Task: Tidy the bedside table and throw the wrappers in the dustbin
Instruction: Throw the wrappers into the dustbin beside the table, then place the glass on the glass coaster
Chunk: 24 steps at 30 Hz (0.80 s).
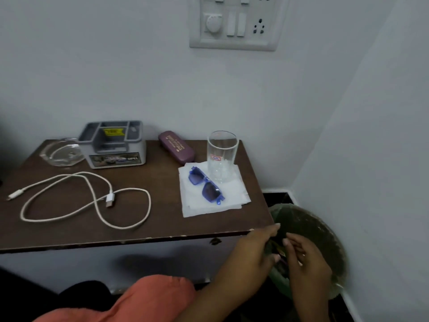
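Holding dark wrappers (277,248) between the fingers of my left hand (256,246) and right hand (306,259) over the dustbin (325,231), I judge the drop comes next: loosen both.

Wall switchboard (234,22), orange cloth (144,298), white walls (116,66)

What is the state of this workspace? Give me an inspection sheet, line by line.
Surface: brown table, front edge chipped.
Job's things: dark wrappers between both hands over the green dustbin.
Clutter: ashtray, grey organiser, purple case, glass and blue sunglasses on white tissues.
Grippers: left hand and right hand pinch the wrappers.
Cables: white cable loosely looped, unplugged.
Surroundings: switchboard on the wall; dustbin in the corner, right of the table.
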{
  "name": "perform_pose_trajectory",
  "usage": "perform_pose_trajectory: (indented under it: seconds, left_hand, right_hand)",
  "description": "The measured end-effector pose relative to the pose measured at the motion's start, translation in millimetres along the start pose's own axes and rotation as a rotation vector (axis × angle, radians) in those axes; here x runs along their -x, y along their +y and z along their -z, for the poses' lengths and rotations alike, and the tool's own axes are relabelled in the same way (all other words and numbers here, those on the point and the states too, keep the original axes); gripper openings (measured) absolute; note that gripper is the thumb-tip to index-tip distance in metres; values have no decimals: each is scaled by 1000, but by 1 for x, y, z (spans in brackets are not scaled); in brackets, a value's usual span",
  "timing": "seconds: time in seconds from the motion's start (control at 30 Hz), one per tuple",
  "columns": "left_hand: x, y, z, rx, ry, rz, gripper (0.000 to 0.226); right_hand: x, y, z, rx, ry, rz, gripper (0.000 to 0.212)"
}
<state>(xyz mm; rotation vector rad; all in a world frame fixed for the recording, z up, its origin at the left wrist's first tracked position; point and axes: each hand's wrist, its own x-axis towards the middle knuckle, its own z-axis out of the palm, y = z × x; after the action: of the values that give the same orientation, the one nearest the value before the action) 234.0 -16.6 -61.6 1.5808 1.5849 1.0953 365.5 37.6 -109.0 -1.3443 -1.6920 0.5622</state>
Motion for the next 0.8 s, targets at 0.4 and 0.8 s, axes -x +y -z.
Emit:
perform_pose_trajectory:
  seconds: [0.4,0.8]
  left_hand:
    - [96,-51,187,-281,749,73,30]
    - [141,-136,292,-752,600,646,51]
  right_hand:
    - [34,-148,-91,-434,-261,267,19]
    - [52,-215,-213,197,-773,788,37]
